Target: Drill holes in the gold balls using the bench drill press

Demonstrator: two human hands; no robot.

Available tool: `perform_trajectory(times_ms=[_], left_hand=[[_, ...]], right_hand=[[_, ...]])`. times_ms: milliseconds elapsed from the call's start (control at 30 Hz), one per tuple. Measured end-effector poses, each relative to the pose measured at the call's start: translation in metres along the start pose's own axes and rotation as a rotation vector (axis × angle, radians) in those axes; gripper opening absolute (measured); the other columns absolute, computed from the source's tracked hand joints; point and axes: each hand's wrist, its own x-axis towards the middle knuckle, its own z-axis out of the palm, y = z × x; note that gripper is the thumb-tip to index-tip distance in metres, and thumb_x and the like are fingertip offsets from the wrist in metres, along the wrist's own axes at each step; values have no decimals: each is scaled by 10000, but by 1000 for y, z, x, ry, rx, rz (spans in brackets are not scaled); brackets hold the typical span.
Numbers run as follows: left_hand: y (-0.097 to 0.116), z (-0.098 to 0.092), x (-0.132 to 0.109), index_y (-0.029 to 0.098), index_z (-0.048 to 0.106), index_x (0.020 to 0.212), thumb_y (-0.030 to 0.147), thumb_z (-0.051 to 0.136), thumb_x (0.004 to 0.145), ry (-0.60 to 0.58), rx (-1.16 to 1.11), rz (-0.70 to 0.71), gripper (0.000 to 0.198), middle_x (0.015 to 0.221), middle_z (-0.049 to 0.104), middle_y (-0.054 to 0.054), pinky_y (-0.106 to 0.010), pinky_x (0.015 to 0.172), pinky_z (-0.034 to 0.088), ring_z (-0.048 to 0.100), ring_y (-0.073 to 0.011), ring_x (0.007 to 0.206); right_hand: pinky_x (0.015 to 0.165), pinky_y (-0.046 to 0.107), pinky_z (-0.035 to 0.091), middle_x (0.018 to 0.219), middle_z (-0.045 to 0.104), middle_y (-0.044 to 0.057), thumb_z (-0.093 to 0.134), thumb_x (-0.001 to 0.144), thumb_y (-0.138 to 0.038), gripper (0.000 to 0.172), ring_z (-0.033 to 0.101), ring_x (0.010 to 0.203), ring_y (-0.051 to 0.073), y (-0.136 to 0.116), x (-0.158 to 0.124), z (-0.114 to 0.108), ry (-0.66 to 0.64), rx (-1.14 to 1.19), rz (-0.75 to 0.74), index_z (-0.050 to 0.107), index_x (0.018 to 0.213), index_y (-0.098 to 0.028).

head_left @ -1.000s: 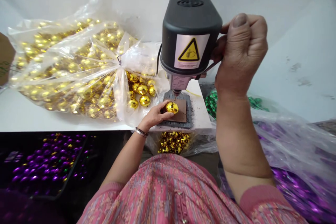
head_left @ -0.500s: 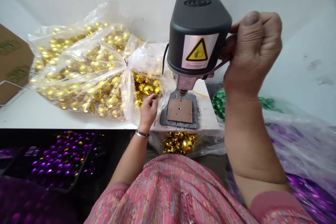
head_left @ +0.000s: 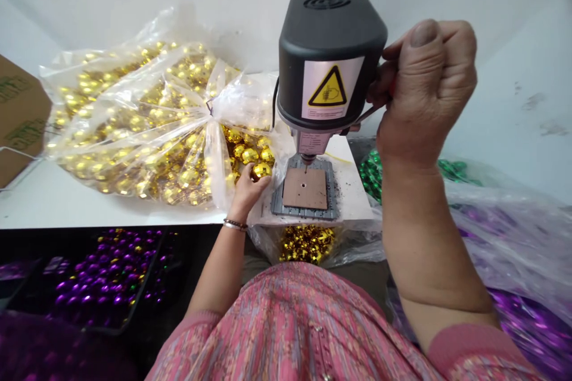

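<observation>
My left hand [head_left: 249,189] is closed around a shiny gold faceted ball [head_left: 261,171] at the mouth of a clear plastic bag [head_left: 218,161]. More gold balls [head_left: 249,155] lie just behind it in the bag's opening. My right hand [head_left: 431,80] is raised beside a black bench drill press [head_left: 333,36], its fingers wrapped round the feed lever [head_left: 373,110]. Under the drill bit [head_left: 306,168] a square brown board [head_left: 304,188] with a small central hole rests on the grey base plate [head_left: 331,208]. The bit stands above the board, apart from it.
A tied bag of gold balls [head_left: 134,125] fills the white table [head_left: 27,205] to the left, near a cardboard box [head_left: 22,119]. Below the front edge hangs a bag of gold balls [head_left: 308,244]. Purple balls [head_left: 98,274] sit lower left; green balls [head_left: 372,175] and purple ones [head_left: 531,327] lie right.
My left hand has moved slightly left and now has a gold ball in its fingers. My right hand stays on the lever. The whole view has shifted a little.
</observation>
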Motion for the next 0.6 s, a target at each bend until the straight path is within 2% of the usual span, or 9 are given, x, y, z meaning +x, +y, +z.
perform_trajectory(times_ms=[100,200,300,367,467,600], left_hand=[[8,-7,-13,274,507,1365,376,694,742,-239,-549,-76,658,869,627,11,-247,628,440,547,-106,638],[15,-9,-23,324,494,1365,454,732,759,-411,-810,-134,665,966,662,-11,-252,641,478,606,-110,691],[20,-6,-27,332,484,1312,544,731,783,-468,-841,-192,621,1044,691,-26,-280,681,527,695,-160,800],[22,-1,-28,337,457,1287,510,760,763,-519,-815,-222,630,1016,699,-11,-288,688,541,722,-178,815],[23,6,-29,316,450,1282,444,773,744,-559,-747,-240,640,927,695,5,-255,626,522,720,-167,749],[26,12,-31,235,531,1210,408,788,723,-538,-717,-259,577,905,697,-18,-242,606,533,711,-149,703]], right_hand=[[421,149,324,523,400,-111,557,789,-618,444,411,441,-7,-1,-1,0,5,8,4,500,772,-178],[424,151,320,532,397,-109,552,813,-593,420,412,441,-8,-3,-2,-1,10,22,-4,499,775,-178],[448,153,331,565,427,-100,541,820,-597,425,425,456,-12,-4,-2,-2,-11,-12,-4,504,783,-175],[468,169,349,596,464,-88,536,814,-624,454,427,468,-11,-3,0,-2,-18,-41,-24,501,775,-173],[502,201,378,645,522,-58,514,809,-664,485,431,503,7,5,11,0,-18,-82,-56,496,768,-181],[615,204,469,680,571,-32,410,758,-706,498,473,576,30,21,28,6,-5,-183,-28,472,738,-213]])
